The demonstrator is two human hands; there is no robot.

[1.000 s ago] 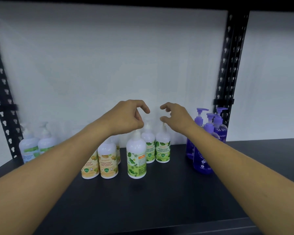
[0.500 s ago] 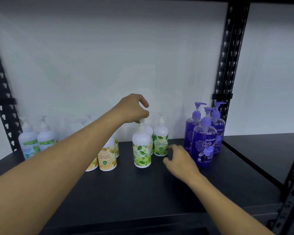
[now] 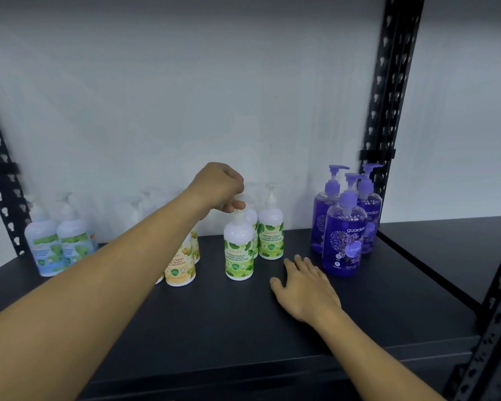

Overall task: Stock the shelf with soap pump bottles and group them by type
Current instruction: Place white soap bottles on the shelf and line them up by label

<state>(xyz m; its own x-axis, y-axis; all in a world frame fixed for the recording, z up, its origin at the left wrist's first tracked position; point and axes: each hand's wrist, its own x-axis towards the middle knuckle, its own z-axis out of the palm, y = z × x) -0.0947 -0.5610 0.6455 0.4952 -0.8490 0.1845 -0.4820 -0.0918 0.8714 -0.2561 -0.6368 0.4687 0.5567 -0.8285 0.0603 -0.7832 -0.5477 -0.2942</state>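
black shelf, white wall, slotted uprights

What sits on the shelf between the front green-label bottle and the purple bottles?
In the head view, only the right hand, resting open on the dark shelf, lies between the front green-label bottle and the purple bottles; no other bottle stands there.

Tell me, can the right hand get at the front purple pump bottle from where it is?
Probably yes. The right hand lies open on the shelf, just left of the front purple pump bottle, with bare shelf between them and nothing in the way.
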